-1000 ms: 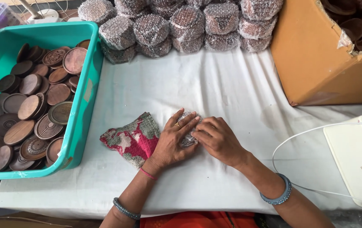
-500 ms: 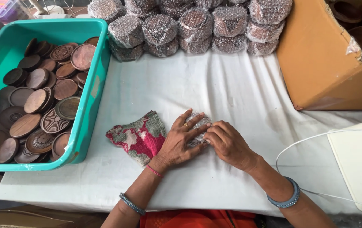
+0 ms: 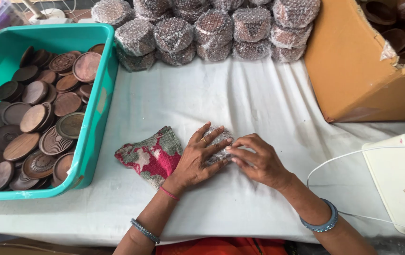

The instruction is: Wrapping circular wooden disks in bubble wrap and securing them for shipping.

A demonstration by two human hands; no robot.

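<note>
My left hand (image 3: 198, 158) lies flat over a small bubble-wrapped round item (image 3: 220, 138) on the white cloth-covered table (image 3: 240, 99), fingers spread across it. My right hand (image 3: 255, 159) presses against the item's right side with curled fingers. Only the top edge of the wrapped item shows between the two hands. A red, white and green patterned cloth (image 3: 151, 155) lies just left of my left hand, partly under its wrist.
A teal plastic bin (image 3: 94, 118) at the left holds several round brown wooden discs (image 3: 37, 118). Several bubble-wrapped bundles (image 3: 202, 28) are stacked along the back. A torn cardboard box (image 3: 363, 75) stands at the right; a white machine (image 3: 401, 179) with a white cable (image 3: 339, 158) is near the right edge.
Both hands stay on the wrapped item, shifting slightly as they press around it. The view has drifted a little.
</note>
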